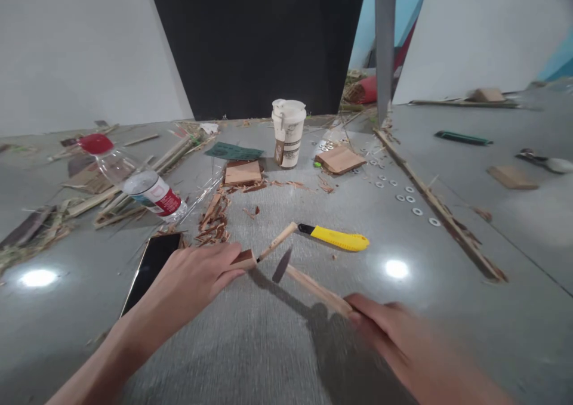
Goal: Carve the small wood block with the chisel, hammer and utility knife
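Two hands in play. Your left hand (210, 271) has its grip pinching a small wood block (243, 261), block's end at the near end of a thin stick (278, 241); can't tell if they touch. Your right hand (387, 327) has its grip closed on the handle of a dark-headed tool (320, 291), head right of the block. Yellow cutter (340, 238) lies beyond the tool, phone (152, 268) beside your left wrist, cup (289, 133) farther back.
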{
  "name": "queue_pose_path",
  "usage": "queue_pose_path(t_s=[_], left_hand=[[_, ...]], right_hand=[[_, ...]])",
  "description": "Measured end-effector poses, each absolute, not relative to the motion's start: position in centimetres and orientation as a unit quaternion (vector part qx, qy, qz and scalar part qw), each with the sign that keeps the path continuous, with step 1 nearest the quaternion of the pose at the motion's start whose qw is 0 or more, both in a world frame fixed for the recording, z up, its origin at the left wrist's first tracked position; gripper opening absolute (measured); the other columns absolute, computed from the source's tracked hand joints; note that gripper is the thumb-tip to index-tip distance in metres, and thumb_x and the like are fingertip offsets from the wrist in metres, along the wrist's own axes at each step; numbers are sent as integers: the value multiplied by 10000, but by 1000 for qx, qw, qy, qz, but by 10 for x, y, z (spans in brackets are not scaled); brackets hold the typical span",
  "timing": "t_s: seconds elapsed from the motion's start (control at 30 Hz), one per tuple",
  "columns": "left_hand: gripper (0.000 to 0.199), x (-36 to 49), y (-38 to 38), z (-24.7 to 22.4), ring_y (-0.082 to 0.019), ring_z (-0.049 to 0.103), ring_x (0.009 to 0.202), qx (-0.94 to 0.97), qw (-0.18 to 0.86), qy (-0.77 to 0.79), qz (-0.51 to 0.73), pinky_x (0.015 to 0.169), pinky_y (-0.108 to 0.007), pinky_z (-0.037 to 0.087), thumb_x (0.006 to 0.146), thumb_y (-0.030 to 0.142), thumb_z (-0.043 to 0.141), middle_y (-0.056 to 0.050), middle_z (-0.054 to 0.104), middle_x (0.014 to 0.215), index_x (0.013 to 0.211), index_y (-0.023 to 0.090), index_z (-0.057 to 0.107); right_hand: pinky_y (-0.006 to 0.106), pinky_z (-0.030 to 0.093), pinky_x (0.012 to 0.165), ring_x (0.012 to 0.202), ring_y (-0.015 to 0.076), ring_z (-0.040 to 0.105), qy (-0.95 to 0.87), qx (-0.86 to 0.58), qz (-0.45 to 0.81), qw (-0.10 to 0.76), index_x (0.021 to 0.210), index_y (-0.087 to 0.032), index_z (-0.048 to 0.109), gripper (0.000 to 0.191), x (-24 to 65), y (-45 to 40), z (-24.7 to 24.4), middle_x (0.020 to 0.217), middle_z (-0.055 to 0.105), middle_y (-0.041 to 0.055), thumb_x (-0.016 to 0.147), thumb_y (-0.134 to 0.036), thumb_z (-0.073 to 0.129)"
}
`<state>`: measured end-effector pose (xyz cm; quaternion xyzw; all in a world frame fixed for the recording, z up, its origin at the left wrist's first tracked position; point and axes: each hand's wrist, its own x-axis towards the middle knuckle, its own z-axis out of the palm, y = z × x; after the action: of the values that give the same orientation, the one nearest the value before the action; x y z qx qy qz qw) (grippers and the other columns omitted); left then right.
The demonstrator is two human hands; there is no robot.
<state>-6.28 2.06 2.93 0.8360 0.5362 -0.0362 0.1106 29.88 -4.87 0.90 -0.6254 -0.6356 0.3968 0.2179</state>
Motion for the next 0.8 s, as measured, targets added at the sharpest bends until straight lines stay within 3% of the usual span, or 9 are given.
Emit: queue_pose_path(t_s=[0.1,0.27,0.3,0.4,0.43,0.5,0.57,0.63,0.8], left_hand=[[316,-62,20,29,-281,770,916,837,113,534,-31,658,-330,392,1131,509,466,-32,795,1040,1050,254,633],[261,-61,21,31,-271,760,910,834,118,537,-47,646,-325,350,1124,476,505,-20,797,1063,1039,255,613],[261,-61,21,32,-274,761,925,834,118,536,-50,651,-326,349,1126,481,501,-19,799,1079,1054,258,616],[264,-60,22,32,-295,767,991,831,115,541,-56,678,-332,376,1125,491,498,-33,802,1137,1129,264,634],[259,-60,22,32,-303,770,1011,829,115,545,-57,687,-335,388,1123,485,504,-38,802,1153,1154,264,637],[252,-59,21,32,-309,774,1031,826,118,548,-55,699,-338,407,1122,468,505,-44,801,1161,1179,264,641],[246,-58,20,31,-291,776,1015,829,124,544,-39,694,-331,416,1123,454,499,-42,802,1139,1170,266,651],[248,-57,18,32,-269,777,964,833,120,539,-22,667,-320,404,1120,453,501,-37,807,1094,1139,267,663],[210,-55,17,35,-276,779,928,833,91,545,-29,644,-325,377,1094,441,567,-32,818,1063,1090,257,667]], right_hand=[[306,341,427,471,187,521,-622,-651,353,254,832,-290,721,447,306,-45,36,592,607,22,961,-708,630],[333,226,406,472,198,360,-495,-654,286,496,1039,-375,680,314,299,-40,65,600,440,-14,1045,-661,552],[326,217,409,467,192,356,-497,-651,302,487,1006,-364,669,333,295,-41,59,593,443,-16,1043,-672,548],[283,238,434,467,143,370,-566,-656,394,307,771,-264,621,519,290,-41,35,565,476,-11,994,-732,595],[269,249,441,480,133,378,-560,-653,424,285,781,-251,627,541,292,-40,31,582,481,-14,984,-753,598],[243,248,435,480,114,358,-504,-652,453,340,881,-250,650,537,297,-36,32,614,462,-37,949,-783,631],[226,205,425,470,99,302,-427,-644,432,464,978,-268,647,492,300,-33,38,621,404,-67,940,-758,669],[224,187,426,473,96,268,-384,-639,422,516,961,-270,633,481,298,-33,39,618,364,-77,946,-750,666],[211,206,424,494,86,277,-422,-650,571,272,814,-229,593,610,290,-38,28,628,363,-69,885,-828,683]])
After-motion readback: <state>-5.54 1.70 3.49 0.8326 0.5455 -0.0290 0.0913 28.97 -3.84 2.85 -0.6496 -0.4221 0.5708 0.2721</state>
